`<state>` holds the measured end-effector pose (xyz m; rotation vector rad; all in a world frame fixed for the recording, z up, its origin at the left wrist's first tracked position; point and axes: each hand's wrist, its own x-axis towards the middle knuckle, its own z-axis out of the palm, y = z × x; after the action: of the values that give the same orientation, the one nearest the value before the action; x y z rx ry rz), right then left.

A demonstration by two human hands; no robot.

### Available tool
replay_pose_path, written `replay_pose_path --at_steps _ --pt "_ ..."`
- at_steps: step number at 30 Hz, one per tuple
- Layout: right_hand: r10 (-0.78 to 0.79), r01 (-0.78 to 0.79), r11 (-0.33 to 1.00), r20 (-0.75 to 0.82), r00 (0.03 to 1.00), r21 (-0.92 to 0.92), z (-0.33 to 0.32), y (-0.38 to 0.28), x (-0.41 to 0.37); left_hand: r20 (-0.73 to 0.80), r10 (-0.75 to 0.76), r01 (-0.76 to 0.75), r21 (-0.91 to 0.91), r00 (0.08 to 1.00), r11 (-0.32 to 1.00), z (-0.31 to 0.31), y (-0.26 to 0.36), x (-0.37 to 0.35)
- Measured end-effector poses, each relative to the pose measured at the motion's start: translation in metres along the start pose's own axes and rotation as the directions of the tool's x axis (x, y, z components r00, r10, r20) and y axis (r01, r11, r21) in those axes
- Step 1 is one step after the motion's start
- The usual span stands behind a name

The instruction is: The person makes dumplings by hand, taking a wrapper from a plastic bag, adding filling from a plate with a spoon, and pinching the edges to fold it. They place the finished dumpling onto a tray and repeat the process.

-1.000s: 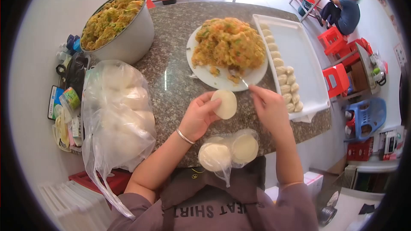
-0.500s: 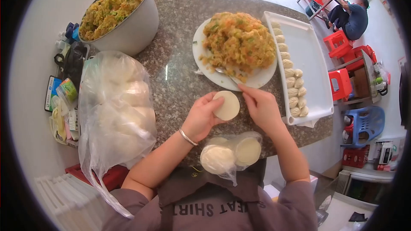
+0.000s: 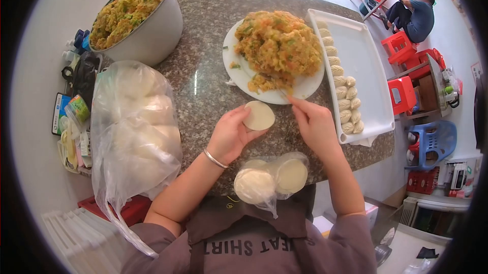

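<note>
My left hand point(image 3: 231, 132) holds a round, pale dough wrapper point(image 3: 260, 116) by its left edge. To its right, my right hand point(image 3: 314, 121) pinches a thin utensil at the front rim of a white plate point(image 3: 235, 78); the utensil's far end is hidden in the filling. An orange-yellow filling with green bits point(image 3: 278, 42) is heaped on that plate. Nearer my body, two stacks of wrappers point(image 3: 292, 175) sit in clear plastic. Several pleated dumplings point(image 3: 340, 81) line the left side of a white tray point(image 3: 366, 65).
A metal pot point(image 3: 165, 30) of filling stands at the back left. In front of it is a plastic bag of wrappers point(image 3: 137, 126). A seated person point(image 3: 419, 22), red stools point(image 3: 401, 96) and a blue chair point(image 3: 432, 144) are beyond the speckled counter point(image 3: 203, 30).
The wrapper and my left hand have shifted slightly up and left. The utensil's tip has moved into the filling at the plate's front. The whole view has shifted slightly.
</note>
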<state>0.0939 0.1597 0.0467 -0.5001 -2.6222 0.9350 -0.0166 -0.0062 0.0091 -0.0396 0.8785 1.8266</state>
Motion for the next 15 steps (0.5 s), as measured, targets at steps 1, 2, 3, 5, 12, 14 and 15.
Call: replay_pose_path --at_steps 1,2,3,5,12,14,15 --pt "0.004 -0.004 1.0 -0.002 1.0 -0.002 -0.003 -0.005 -0.001 -0.007 0.012 -0.013 -0.011 1.0 1.0 0.002 0.001 -0.001" --pt "0.017 -0.016 0.999 -0.02 1.0 0.039 -0.005 -0.013 -0.001 -0.014 0.022 -0.023 -0.021 1.0 1.0 0.002 0.001 -0.001" --pt "0.031 -0.028 0.996 -0.036 0.999 0.081 -0.005 -0.017 -0.003 -0.014 0.016 -0.016 -0.02 1.0 1.0 0.001 0.0 0.0" --pt "0.018 -0.016 0.998 -0.025 1.0 0.061 0.004 -0.014 -0.01 -0.019 0.086 -0.086 0.002 0.996 0.996 -0.001 0.002 0.001" --pt "-0.09 0.08 0.995 -0.185 0.979 -0.057 0.012 0.004 -0.016 -0.034 0.105 -0.105 -0.008 0.994 0.994 -0.001 0.008 0.001" --pt "-0.101 0.084 0.99 -0.146 0.984 -0.114 0.018 0.006 -0.013 -0.02 0.095 -0.095 -0.011 0.995 0.995 0.0 0.008 0.001" --pt "-0.12 0.102 0.981 -0.104 0.987 -0.166 0.021 0.007 -0.012 -0.019 0.09 -0.09 -0.007 0.996 0.996 0.0 0.009 0.001"
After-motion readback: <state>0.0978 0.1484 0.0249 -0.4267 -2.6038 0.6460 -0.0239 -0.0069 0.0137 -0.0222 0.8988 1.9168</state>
